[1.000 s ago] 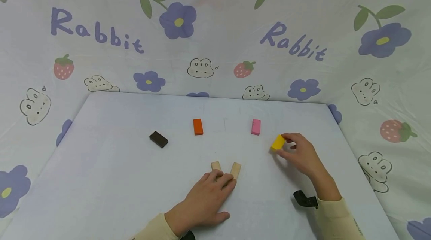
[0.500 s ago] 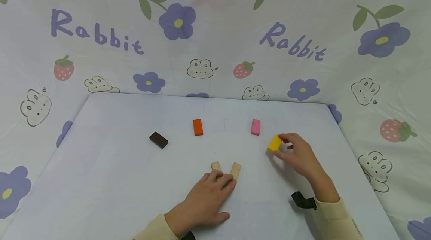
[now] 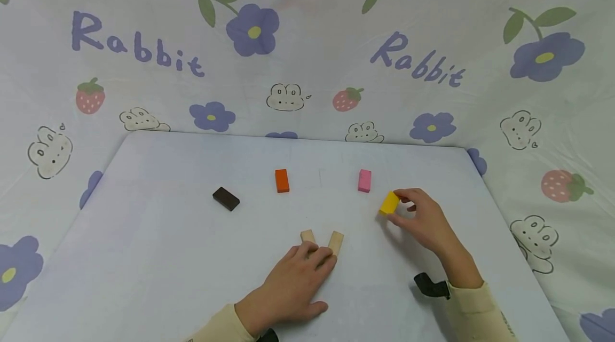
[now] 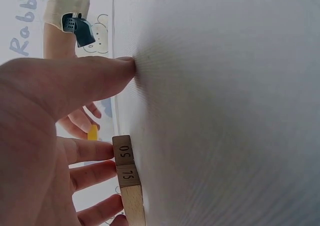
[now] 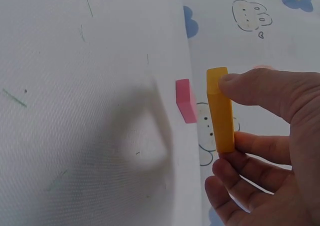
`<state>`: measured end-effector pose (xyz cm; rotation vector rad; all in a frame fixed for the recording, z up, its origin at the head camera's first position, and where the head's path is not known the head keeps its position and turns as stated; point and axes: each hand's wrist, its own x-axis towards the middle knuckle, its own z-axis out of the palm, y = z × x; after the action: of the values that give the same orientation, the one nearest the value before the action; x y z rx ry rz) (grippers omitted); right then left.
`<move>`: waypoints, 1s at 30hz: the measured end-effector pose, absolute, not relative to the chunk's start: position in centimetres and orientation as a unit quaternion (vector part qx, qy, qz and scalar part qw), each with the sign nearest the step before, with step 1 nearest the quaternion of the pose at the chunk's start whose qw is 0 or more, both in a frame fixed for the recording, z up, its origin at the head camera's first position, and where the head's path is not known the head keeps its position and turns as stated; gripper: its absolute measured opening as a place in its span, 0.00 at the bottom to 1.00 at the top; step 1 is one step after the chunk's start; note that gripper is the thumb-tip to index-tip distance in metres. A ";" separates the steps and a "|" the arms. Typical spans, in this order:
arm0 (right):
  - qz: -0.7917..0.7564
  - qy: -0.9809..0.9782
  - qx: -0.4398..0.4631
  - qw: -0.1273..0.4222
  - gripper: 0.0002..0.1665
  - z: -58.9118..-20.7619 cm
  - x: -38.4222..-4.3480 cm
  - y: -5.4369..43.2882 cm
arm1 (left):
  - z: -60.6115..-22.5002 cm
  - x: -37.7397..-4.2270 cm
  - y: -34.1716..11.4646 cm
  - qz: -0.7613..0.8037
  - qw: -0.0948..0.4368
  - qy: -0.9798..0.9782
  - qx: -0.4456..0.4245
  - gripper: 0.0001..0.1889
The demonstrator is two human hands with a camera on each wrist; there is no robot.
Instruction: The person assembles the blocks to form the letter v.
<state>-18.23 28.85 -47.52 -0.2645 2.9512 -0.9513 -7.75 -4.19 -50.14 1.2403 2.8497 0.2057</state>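
My right hand pinches a yellow block between thumb and fingers. In the right wrist view the yellow block stands upright in the grip, apart from the table surface. My left hand lies with fingers extended, fingertips touching plain wooden blocks on the table. One wooden block and another wooden block stick out past the fingertips in a V shape; their near ends are hidden. In the left wrist view the block ends carry printed numbers, and the thumb touches the table.
On the white table a dark brown block lies at left, an orange block at back centre and a pink block near the right hand. A printed rabbit-and-flower cloth hangs behind the table.
My right hand has moved slightly left with the yellow block in its fingers. The left hand and the blocks on the table have stayed put.
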 end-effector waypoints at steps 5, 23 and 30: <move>-0.307 0.948 -0.085 0.017 0.37 -47.5 -18.2 28.4 | -50.0 -7.7 -4.1 0.061 0.011 0.915 0.398 0.41; -0.309 0.947 -0.089 0.028 0.37 -47.1 -17.8 27.2 | -50.0 -7.6 -4.1 0.057 0.014 0.916 0.397 0.41; -0.315 0.943 -0.101 0.025 0.37 -47.3 -17.5 26.6 | -50.0 -7.6 -4.0 0.055 0.012 0.916 0.398 0.42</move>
<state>-17.51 26.60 -47.28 -0.3136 2.9160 -0.9754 -7.64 -4.04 -49.99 1.2399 2.8542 0.1725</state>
